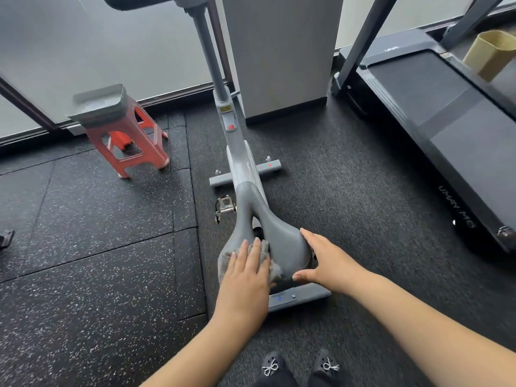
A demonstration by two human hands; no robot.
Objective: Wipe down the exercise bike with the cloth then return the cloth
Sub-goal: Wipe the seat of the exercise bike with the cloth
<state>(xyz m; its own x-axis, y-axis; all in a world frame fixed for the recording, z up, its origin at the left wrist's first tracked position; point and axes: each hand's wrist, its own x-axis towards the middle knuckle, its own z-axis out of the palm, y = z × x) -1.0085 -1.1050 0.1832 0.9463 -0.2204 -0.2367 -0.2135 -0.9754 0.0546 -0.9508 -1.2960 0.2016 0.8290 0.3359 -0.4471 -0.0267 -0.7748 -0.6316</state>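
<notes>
Your left hand point(245, 277) lies flat, fingers spread and extended, pressing the grey cloth point(269, 259) onto the rear left part of the saddle point(276, 233) of the exercise bike point(234, 146). The cloth shows at about 1 o'clock from that hand, bunched between your fingers and the saddle's centre slot; how much lies under the palm is hard to tell. Your right hand point(325, 262) sits at 3 o'clock from the left, half open, thumb and fingers cupping the saddle's rear right edge. A red stool point(131, 141) stands at 10 o'clock from the saddle, a treadmill point(435, 118) at 2 o'clock.
</notes>
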